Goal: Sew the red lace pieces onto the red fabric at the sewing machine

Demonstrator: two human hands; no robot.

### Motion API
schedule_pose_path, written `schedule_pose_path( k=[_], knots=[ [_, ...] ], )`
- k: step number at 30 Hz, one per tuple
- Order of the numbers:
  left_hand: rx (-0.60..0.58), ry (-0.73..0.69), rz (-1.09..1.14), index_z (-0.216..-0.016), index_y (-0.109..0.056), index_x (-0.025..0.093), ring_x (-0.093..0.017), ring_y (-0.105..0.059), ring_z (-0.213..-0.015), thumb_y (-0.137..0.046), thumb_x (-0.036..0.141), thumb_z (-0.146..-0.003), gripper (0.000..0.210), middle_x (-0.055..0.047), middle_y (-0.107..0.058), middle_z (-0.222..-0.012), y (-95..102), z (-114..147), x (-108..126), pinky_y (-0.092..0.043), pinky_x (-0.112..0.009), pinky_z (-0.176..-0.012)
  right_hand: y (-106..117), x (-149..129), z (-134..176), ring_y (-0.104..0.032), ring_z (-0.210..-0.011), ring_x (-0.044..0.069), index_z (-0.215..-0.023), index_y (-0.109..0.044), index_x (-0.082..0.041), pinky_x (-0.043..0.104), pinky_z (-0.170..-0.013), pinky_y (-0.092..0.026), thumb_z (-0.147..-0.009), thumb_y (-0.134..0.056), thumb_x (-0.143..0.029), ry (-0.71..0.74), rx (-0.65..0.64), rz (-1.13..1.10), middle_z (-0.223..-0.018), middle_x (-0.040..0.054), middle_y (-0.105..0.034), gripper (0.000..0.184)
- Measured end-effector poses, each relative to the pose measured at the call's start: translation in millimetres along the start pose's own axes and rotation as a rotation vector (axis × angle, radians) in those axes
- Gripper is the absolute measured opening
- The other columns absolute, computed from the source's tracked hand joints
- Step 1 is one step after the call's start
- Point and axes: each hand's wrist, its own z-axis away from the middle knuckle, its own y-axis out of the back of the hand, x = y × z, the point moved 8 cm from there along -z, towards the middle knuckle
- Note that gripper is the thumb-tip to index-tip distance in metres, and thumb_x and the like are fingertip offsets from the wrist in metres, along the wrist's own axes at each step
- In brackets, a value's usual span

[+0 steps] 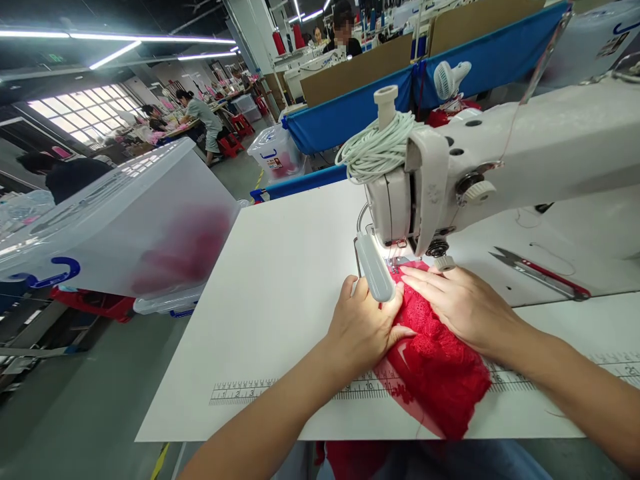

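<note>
A piece of red lace fabric lies under the presser foot of a white sewing machine, with a sheer pinkish part along its left edge. At the fabric's left side is my left hand, its fingers curled and its thumb and forefinger closed on the edge. My right hand rests flat on the fabric's right side, fingers stretched toward the presser foot. A grey oval lamp-like piece partly hides my left fingertips.
Red-handled thread snips lie right of the machine head. A ruler scale runs along the table's front. Coiled pale cord hangs on the machine. A clear plastic bin stands left; people work behind.
</note>
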Motion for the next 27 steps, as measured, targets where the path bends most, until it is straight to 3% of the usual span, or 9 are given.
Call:
schedule_pose_path(
  k=[6, 9, 12, 15, 18, 27],
  knots=[
    [0.05, 0.001, 0.03, -0.141, -0.046, 0.015, -0.034, -0.051, -0.117, -0.035, 0.064, -0.096, 0.068, -0.017, -0.063, -0.121, 1.1, 1.5, -3.9, -0.027, -0.056, -0.105, 6.2, -0.4, 0.9, -0.058, -0.09, 0.022, -0.13, -0.06, -0.011, 0.037, -0.075, -0.051, -0.094, -0.031, -0.008, 0.027, 0.046, -0.016, -0.13, 0.0125, -0.064, 0.046],
    [0.146, -0.076, 0.048, -0.134, -0.052, 0.011, -0.035, -0.05, -0.119, -0.028, 0.07, -0.094, 0.075, -0.02, -0.059, -0.128, 10.2, 1.4, -1.8, -0.031, -0.056, -0.105, 14.8, -6.5, 3.2, -0.057, -0.096, 0.023, -0.116, -0.068, -0.016, 0.038, -0.076, -0.05, -0.093, -0.036, -0.007, 0.112, 0.075, -0.035, -0.127, 0.0101, -0.066, 0.04],
    [0.164, -0.191, 0.119, -0.124, -0.058, 0.006, -0.029, -0.059, -0.103, -0.02, 0.067, -0.096, 0.077, -0.02, -0.062, -0.119, 16.0, 0.6, 5.2, -0.049, -0.041, -0.084, 20.3, -10.9, 5.7, -0.057, -0.1, 0.022, -0.102, -0.07, -0.016, 0.038, -0.08, -0.048, -0.093, -0.036, -0.008, 0.161, 0.097, -0.081, -0.111, 0.0088, -0.072, 0.036],
    [0.074, -0.152, 0.162, -0.114, -0.06, 0.008, -0.023, -0.061, -0.078, -0.016, 0.063, -0.098, 0.073, -0.016, -0.064, -0.1, 12.6, -1.4, 3.4, -0.049, -0.034, -0.061, 21.4, -10.0, 6.4, -0.057, -0.1, 0.022, -0.099, -0.071, -0.016, 0.038, -0.08, -0.047, -0.094, -0.035, -0.009, 0.139, 0.118, -0.096, -0.103, 0.0092, -0.073, 0.036],
    [0.021, -0.094, 0.15, -0.126, -0.053, 0.007, -0.021, -0.059, -0.069, -0.016, 0.061, -0.099, 0.071, -0.015, -0.064, -0.094, 8.3, -0.2, 0.3, -0.047, -0.033, -0.056, 20.3, -9.4, 7.6, -0.058, -0.099, 0.023, -0.099, -0.071, -0.016, 0.038, -0.081, -0.047, -0.094, -0.035, -0.009, 0.131, 0.127, -0.083, -0.1, 0.0109, -0.072, 0.037],
    [0.111, -0.113, 0.144, -0.134, -0.052, 0.008, -0.031, -0.061, -0.102, -0.029, 0.061, -0.098, 0.069, -0.023, -0.06, -0.123, 6.6, 3.9, 0.3, -0.055, -0.042, -0.074, 17.6, -2.6, 2.1, -0.063, -0.096, 0.02, -0.103, -0.067, -0.017, 0.035, -0.079, -0.052, -0.091, -0.036, -0.005, 0.061, 0.118, -0.094, -0.104, 0.008, -0.072, 0.036]
  ],
)
